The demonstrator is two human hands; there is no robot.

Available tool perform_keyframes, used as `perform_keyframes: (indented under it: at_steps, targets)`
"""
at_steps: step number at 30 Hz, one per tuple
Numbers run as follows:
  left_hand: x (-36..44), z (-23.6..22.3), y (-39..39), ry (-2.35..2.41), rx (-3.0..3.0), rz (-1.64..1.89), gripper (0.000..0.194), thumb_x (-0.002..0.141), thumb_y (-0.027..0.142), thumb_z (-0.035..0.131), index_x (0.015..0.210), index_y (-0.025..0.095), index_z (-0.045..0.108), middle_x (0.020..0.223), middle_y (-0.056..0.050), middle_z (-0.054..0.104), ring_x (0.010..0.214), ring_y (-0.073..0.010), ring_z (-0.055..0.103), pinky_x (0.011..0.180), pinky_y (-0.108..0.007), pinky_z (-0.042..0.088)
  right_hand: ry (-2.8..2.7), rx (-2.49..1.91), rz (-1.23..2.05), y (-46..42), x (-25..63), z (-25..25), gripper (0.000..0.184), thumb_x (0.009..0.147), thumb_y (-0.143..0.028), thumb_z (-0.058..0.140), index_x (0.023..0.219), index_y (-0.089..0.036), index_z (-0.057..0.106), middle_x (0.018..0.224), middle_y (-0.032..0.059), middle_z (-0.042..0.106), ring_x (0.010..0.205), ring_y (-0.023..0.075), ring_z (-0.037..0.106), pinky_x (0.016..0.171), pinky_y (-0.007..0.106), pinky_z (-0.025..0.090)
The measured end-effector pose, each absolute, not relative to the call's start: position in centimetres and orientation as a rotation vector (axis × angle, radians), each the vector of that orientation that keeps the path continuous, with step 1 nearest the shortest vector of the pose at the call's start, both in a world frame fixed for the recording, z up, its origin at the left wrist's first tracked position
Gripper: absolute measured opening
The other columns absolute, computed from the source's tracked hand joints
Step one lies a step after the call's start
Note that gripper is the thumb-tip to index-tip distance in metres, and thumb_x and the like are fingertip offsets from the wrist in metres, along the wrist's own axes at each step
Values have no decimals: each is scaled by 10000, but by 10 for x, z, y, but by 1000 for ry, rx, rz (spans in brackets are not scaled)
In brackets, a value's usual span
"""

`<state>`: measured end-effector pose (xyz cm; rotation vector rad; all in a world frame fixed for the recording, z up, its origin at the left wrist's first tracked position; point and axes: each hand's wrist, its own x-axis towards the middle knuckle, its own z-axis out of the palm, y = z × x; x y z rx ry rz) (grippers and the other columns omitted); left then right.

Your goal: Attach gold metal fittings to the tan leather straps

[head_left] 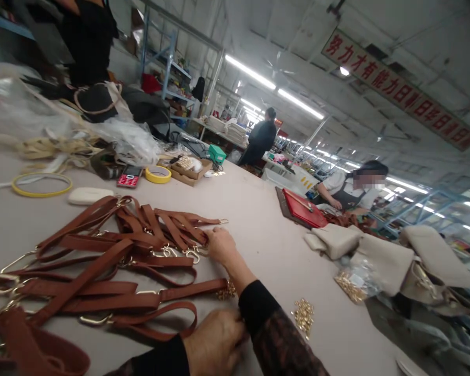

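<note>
Several brown leather straps (102,261) with gold clasps lie spread over the grey table (258,209) in front of me. My right hand (220,245) reaches across to the far ends of the straps. Its fingers are pinched on a strap end by the gold clasps (191,254). My left hand (213,342) rests low at the near edge, fingers curled under, beside a looped strap (168,318). What it holds is hidden. A small heap of gold fittings (227,290) lies under my right wrist.
More gold fittings (303,314) and a clear bag of them (352,284) lie to the right, by beige bags (379,258) and a red bag (303,209). Yellow tape rolls (159,174), a red phone (129,177) and a cardboard tray (190,169) sit behind. A seated person (356,190) works opposite; another person (261,138) stands further back.
</note>
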<state>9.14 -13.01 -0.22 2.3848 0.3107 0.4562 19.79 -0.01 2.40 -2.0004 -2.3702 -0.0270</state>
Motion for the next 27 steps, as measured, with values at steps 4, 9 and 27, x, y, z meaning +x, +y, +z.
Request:
perform_keyframes:
  at_steps: [4, 9, 27]
  targets:
    - [89, -6, -131, 284, 2426, 490, 214, 710, 60, 528, 842, 193, 632, 905, -43, 722, 858, -215, 681, 730, -260, 524, -2466, -1779, 151, -3, 169, 33, 284, 878, -193, 495, 1081, -270, 678, 1001, 32, 717, 948, 193, 625, 822, 272, 449]
    - [84, -4, -132, 323, 2560, 556, 95, 736, 133, 571, 770, 192, 637, 815, -33, 684, 716, -188, 652, 608, -259, 489, -2303, -1754, 158, -34, 194, 42, 356, 881, -146, 487, 1199, -232, 624, 1197, 35, 662, 1100, 160, 582, 965, 260, 410]
    - [67, 13, -63, 980, 2486, 1020, 210, 921, 188, 426, 921, 146, 632, 919, -86, 653, 880, -212, 615, 839, -330, 460, -1823, -1793, 144, -133, 252, -12, 257, 958, -227, 479, 1105, -218, 690, 1183, 48, 674, 1144, 149, 545, 1036, 312, 374]
